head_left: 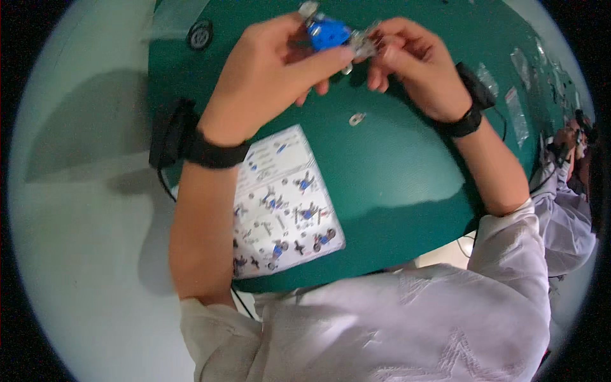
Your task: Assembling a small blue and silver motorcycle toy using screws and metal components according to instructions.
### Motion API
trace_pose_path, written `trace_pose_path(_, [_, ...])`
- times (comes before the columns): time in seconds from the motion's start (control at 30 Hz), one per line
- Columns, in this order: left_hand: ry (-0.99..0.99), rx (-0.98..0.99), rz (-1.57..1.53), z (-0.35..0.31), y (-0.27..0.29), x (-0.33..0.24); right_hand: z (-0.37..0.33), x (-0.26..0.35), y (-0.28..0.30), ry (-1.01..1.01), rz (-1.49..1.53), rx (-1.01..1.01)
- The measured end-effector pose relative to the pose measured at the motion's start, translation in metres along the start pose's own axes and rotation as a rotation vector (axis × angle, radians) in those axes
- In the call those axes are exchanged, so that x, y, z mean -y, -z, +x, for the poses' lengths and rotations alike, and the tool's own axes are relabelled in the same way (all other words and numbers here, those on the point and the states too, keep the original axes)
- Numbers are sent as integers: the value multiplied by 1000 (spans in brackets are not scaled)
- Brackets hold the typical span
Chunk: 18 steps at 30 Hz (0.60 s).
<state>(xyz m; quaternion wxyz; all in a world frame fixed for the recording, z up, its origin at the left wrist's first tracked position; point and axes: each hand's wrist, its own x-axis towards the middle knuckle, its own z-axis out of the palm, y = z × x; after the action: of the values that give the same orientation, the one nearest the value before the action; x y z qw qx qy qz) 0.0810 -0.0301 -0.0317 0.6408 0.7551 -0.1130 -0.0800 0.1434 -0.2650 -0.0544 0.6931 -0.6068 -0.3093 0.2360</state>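
Observation:
Between my two hands, at the top of the view, is a partly built model motorcycle [329, 34] with a blue body and silvery metal parts. My left hand [273, 67] is closed round its blue body, the thumb lying along the near side. At its right end, the fingers of my right hand [414, 60] pinch the silvery parts; exactly which piece they hold is blurred. A small silvery metal part [357, 119] lies on the green table below the hands. An instruction sheet [286, 210] with pictures of the blue model lies by my left forearm.
A black wheel [200, 35] sits on the green table [394, 172] at the far left. Several clear plastic bags [517, 114] lie along the right side. Another person's hand [565, 137] and pale sleeve show at the right edge. A pale wall stands left.

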Motion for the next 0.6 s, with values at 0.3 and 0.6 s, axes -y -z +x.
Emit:
trace_pose_path(0.3, [116, -51, -8, 1, -7, -23, -3, -3, -4, -88, 223, -58])
trace_pose_path(0.6, [-10, -135, 112, 3, -10, -21, -4, 5, -6, -119, 150, -81])
